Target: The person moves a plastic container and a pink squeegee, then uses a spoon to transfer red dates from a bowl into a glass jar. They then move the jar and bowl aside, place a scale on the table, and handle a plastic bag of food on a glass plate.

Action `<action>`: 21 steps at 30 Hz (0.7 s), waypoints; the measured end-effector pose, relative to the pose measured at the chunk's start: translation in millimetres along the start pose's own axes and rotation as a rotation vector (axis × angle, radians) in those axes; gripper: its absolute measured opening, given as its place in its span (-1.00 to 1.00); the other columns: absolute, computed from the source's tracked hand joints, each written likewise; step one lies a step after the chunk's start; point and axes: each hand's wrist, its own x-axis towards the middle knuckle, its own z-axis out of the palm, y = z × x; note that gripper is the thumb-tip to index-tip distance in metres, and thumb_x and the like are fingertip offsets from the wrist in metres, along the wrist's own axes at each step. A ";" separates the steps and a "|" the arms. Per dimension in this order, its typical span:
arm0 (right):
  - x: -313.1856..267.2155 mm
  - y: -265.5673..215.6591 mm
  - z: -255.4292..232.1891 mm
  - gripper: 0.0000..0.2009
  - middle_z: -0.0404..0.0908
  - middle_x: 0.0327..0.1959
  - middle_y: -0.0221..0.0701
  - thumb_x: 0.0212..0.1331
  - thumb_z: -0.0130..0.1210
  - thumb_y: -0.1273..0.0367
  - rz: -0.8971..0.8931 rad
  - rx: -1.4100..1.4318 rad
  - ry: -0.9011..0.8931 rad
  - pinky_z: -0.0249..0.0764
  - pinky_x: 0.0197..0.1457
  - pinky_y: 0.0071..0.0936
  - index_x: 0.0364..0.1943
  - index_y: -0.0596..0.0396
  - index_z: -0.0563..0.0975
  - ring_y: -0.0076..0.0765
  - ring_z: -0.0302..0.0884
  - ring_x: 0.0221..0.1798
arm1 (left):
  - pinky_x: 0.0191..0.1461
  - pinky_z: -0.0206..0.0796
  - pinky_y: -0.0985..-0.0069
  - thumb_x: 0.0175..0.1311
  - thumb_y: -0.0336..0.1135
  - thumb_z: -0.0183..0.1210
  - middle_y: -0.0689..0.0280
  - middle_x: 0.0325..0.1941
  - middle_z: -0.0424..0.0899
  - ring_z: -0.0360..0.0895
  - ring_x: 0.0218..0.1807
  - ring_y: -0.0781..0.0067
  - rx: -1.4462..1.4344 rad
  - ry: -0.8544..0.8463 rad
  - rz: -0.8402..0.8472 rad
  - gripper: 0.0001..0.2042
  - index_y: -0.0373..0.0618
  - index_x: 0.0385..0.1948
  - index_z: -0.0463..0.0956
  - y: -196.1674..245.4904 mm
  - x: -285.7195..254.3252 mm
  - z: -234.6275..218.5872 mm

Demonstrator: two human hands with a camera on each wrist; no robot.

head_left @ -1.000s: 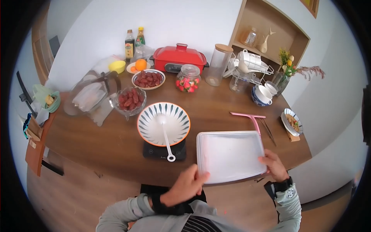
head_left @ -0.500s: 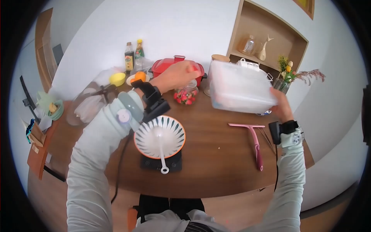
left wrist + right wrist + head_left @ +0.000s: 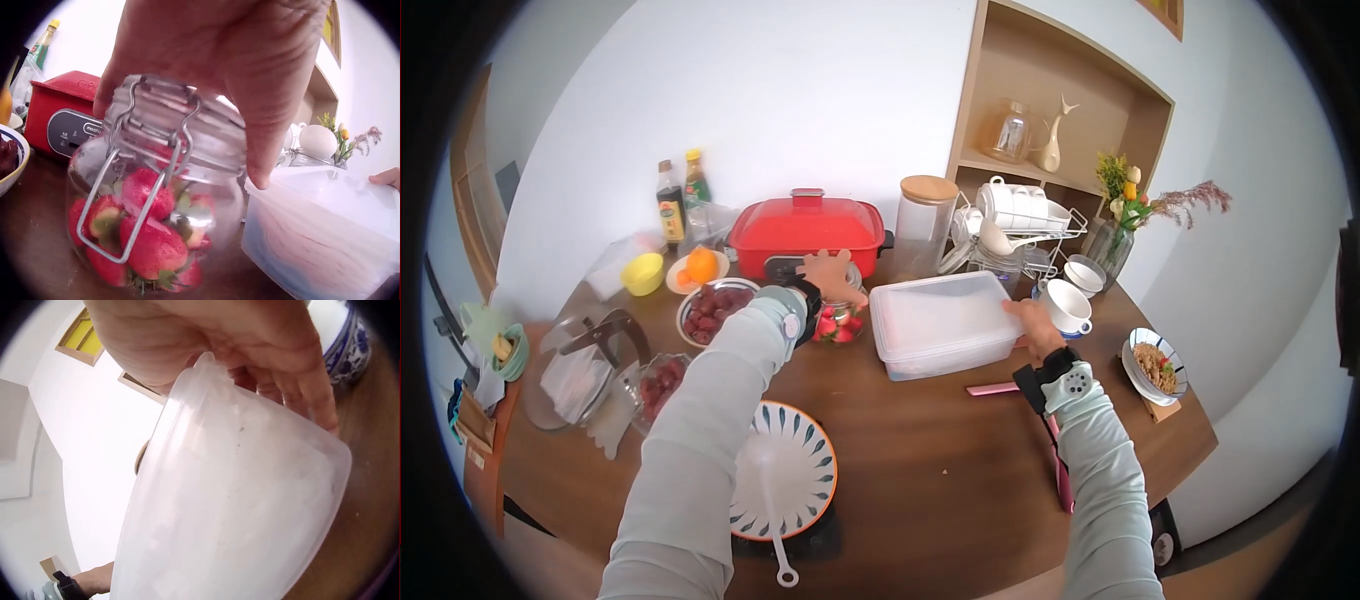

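Two hands are at work: our left hand grips the lidded top of a rounded glass jar, fingers curled round it; our right hand holds the far-right side of a frosted, boxy container, close beside the jar. Glossy, dimpled strawberries are already inside the jar, standing on the wood-grained bench. The container's lid is on; we cannot tell whether the jar's wire clasp is fastened.

A clear jar of red strawberries stands upright — a lidded, translucent box just beside it.
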 end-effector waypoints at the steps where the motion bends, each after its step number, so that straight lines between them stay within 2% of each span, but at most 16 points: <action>1: 0.7 3.9 3.6 -0.55 0.51 -0.25 -0.19 0.04 0.10 0.13 0.013 0.009 -0.002 0.51 -0.37 -0.26 -0.20 0.29 0.44 -0.18 0.50 -0.21 | 0.18 0.16 0.02 -0.43 0.21 0.34 -0.25 0.17 0.22 0.18 0.19 -0.35 -0.002 0.026 0.000 -0.02 -0.12 0.16 0.20 -0.3 3.5 0.8; 4: 16.2 28.4 9.7 -0.51 0.51 -0.20 -0.19 0.06 0.08 0.11 0.061 0.102 -0.105 0.47 -0.29 -0.13 -0.11 0.30 0.43 -0.15 0.49 -0.17 | 0.16 0.18 0.04 -0.44 0.18 0.34 -0.27 0.05 0.30 0.26 0.11 -0.34 0.006 0.093 -0.011 -0.08 -0.18 0.08 0.25 -4.5 1.5 6.0; 7: 40.6 53.0 16.5 -0.53 0.51 -0.15 -0.20 0.06 0.09 0.12 0.072 0.157 -0.199 0.42 -0.19 0.00 -0.07 0.24 0.45 -0.12 0.47 -0.09 | 0.14 0.19 0.05 -0.40 0.19 0.32 -0.24 0.00 0.36 0.30 0.06 -0.31 0.050 0.090 -0.018 -0.10 -0.22 0.05 0.27 -13.9 -9.5 -1.2; 9: 53.5 69.2 35.2 -0.50 0.51 -0.14 -0.24 0.06 0.09 0.10 0.044 0.315 -0.196 0.40 -0.15 0.01 -0.02 0.20 0.43 -0.12 0.45 -0.06 | 0.13 0.19 0.06 -0.36 0.18 0.32 -0.23 -0.01 0.39 0.31 0.07 -0.29 0.042 0.084 -0.007 -0.12 -0.25 0.03 0.28 -27.1 -10.8 -5.2; 11: 76.3 89.3 47.8 -0.48 0.51 -0.13 -0.26 0.06 0.10 0.08 0.024 0.281 -0.157 0.40 -0.12 0.01 0.02 0.16 0.41 -0.13 0.44 -0.03 | 0.14 0.19 0.05 -0.34 0.17 0.30 -0.22 0.00 0.38 0.30 0.09 -0.28 0.031 0.063 -0.012 -0.15 -0.23 0.03 0.29 -36.3 -14.6 0.0; 12: 48.7 54.9 51.6 -0.49 0.51 -0.13 -0.25 0.09 0.08 0.08 0.022 0.203 -0.174 0.40 -0.12 -0.01 0.01 0.18 0.40 -0.13 0.46 -0.05 | 0.14 0.19 0.04 -0.33 0.16 0.30 -0.22 0.03 0.37 0.28 0.12 -0.28 0.029 0.061 -0.020 -0.17 -0.20 0.04 0.30 -38.8 -15.4 -0.8; 16: 55.1 49.0 70.4 -0.52 0.50 -0.12 -0.18 0.13 0.05 0.14 0.058 0.356 -0.225 0.47 -0.22 -0.07 -0.05 0.31 0.40 -0.13 0.51 -0.15 | 0.16 0.18 0.01 -0.32 0.15 0.30 -0.16 0.07 0.37 0.25 0.16 -0.27 0.007 0.062 -0.018 -0.18 -0.17 0.05 0.31 -53.0 -18.2 1.1; 19: 56.7 49.9 81.7 -0.52 0.51 -0.13 -0.17 0.13 0.06 0.14 0.062 0.264 -0.108 0.49 -0.24 -0.09 -0.05 0.33 0.40 -0.13 0.52 -0.16 | 0.18 0.16 -0.02 -0.32 0.15 0.30 -0.13 0.14 0.31 0.19 0.21 -0.27 -0.007 0.039 -0.032 -0.15 -0.14 0.10 0.27 -45.6 -28.2 -7.5; 20: 45.7 37.9 81.6 -0.51 0.52 -0.14 -0.20 0.13 0.05 0.12 0.077 0.136 -0.056 0.49 -0.23 -0.12 -0.04 0.29 0.40 -0.13 0.51 -0.16 | 0.19 0.15 -0.01 -0.32 0.15 0.30 -0.14 0.15 0.30 0.18 0.22 -0.27 -0.006 0.041 -0.042 -0.14 -0.13 0.11 0.26 -43.6 -31.6 -8.7; 21: 44.8 37.8 78.4 -0.53 0.53 -0.16 -0.17 0.13 0.05 0.12 0.056 0.097 -0.065 0.49 -0.23 -0.12 -0.06 0.28 0.42 -0.10 0.52 -0.16 | 0.19 0.15 -0.01 -0.32 0.15 0.30 -0.14 0.17 0.29 0.17 0.23 -0.27 -0.005 0.043 -0.055 -0.13 -0.13 0.12 0.25 -41.6 -34.0 -10.7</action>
